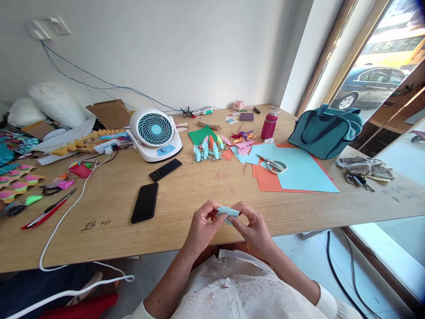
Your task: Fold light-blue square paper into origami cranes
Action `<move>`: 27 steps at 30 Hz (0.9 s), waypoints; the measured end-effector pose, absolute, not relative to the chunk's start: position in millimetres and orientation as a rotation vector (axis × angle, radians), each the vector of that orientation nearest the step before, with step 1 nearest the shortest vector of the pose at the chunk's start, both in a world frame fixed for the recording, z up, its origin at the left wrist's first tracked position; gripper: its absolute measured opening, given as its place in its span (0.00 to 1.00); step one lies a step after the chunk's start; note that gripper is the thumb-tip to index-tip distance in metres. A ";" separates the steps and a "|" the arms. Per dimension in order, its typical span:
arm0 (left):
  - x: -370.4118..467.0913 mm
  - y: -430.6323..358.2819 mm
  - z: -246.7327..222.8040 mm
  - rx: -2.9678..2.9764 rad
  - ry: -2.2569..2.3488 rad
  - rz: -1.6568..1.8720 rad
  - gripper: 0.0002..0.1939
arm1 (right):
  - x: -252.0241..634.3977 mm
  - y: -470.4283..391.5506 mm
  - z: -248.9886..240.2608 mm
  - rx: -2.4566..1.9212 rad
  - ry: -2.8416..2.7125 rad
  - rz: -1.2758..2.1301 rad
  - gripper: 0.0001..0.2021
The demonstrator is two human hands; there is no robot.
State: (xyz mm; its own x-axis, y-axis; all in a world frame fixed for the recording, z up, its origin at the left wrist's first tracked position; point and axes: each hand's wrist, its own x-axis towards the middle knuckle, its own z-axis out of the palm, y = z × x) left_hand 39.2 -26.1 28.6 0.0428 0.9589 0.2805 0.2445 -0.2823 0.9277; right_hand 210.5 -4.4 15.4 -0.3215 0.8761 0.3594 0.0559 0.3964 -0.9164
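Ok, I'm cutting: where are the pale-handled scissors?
Head view, right side: the pale-handled scissors lie on light-blue and orange paper, left of the teal bag.

it looks like a small craft workroom at street level: a long wooden table (186, 190) runs along a plain white wall (199, 48), and a car (370, 91) shows outside at two o'clock. paperwork of the handmade kind marks its use, with folded blue paper (229, 212) at six o'clock, small paper figures (206, 151) near the dial's centre, and scissors (267, 160) on coloured sheets (308, 173) at three. a desk fan (155, 129) at ten and a teal bag (327, 137) at three make it look informal.
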 end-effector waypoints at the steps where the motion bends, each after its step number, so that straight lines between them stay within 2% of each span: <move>1: 40.2 -26.0 27.2 1.589 1.238 1.275 0.08 | 210.5 -5.3 16.8 -0.841 -1.683 1.087 0.11; 5: 42.0 -25.4 21.2 1.526 1.283 1.215 0.10 | 210.7 -7.8 17.0 -0.917 -1.674 1.165 0.15; 13: 42.9 -25.0 24.0 1.524 1.347 1.190 0.12 | 211.7 -6.5 6.1 -0.932 -1.586 1.327 0.17; 27: 44.7 -23.3 34.2 1.519 1.379 1.163 0.10 | 213.6 -7.1 6.7 -0.999 -1.633 1.248 0.16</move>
